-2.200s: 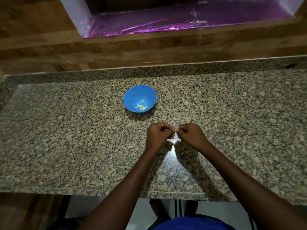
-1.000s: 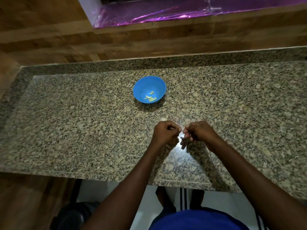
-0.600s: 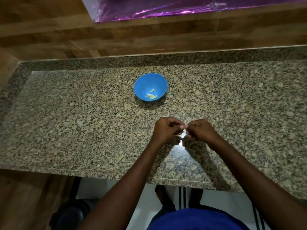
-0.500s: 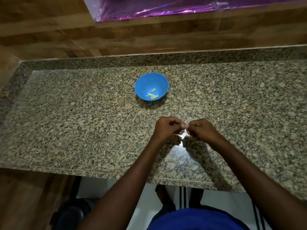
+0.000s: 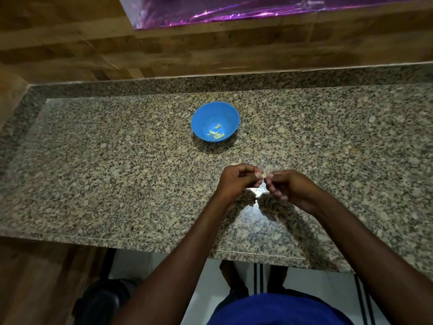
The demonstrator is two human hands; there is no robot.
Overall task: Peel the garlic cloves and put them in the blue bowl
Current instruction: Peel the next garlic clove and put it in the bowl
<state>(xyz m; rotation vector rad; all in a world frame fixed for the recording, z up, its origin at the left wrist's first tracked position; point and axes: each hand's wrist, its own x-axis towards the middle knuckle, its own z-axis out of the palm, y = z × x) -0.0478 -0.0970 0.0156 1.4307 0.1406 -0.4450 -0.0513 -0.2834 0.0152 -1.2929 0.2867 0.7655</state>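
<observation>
One bowl [image 5: 215,121] sits on the counter [image 5: 93,160], holding about four peeled cloves [image 5: 216,134]. The left hand [image 5: 236,179] and right hand [image 5: 289,187] pinch one garlic clove [image 5: 264,176] between them, seemingly half-skinned. Since earlier, the right hand's lower fingers have loosened.

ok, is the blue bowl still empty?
No, the blue bowl already holds a few pale peeled garlic cloves lying near its bottom, toward the person's side.
</observation>
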